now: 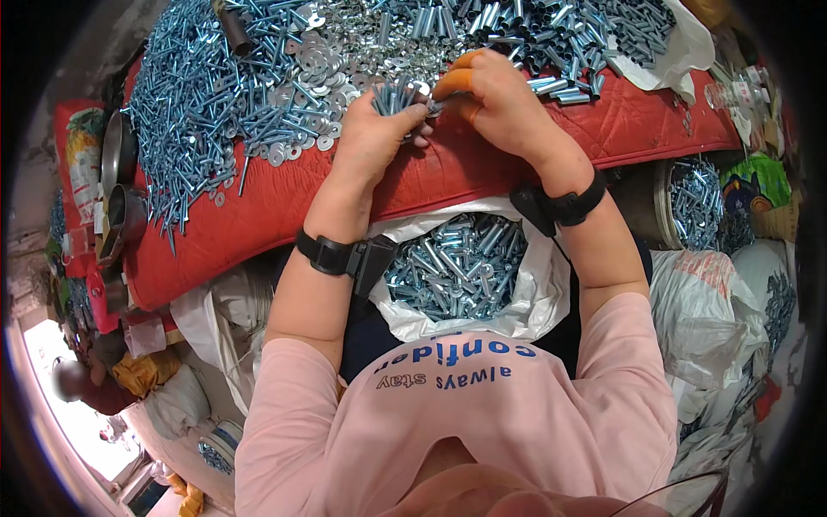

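My left hand is closed around a bunch of thin metal bolts, which stick up from the fist. Close beside it, my right hand has its fingers drawn together at the left fingertips. Orange covers sit on some right fingers. Whatever the right fingers pinch is too small to make out. Just beyond the hands lie flat round washers and a heap of small shiny metal pieces. Long bluish bolts are piled to the left, and metal sleeves to the right.
A red quilted cloth lies under the piles. Below my hands, a white sack holds bolts with sleeves. Metal bowls stand at the left edge, a tub of metal parts at the right. A person is far left.
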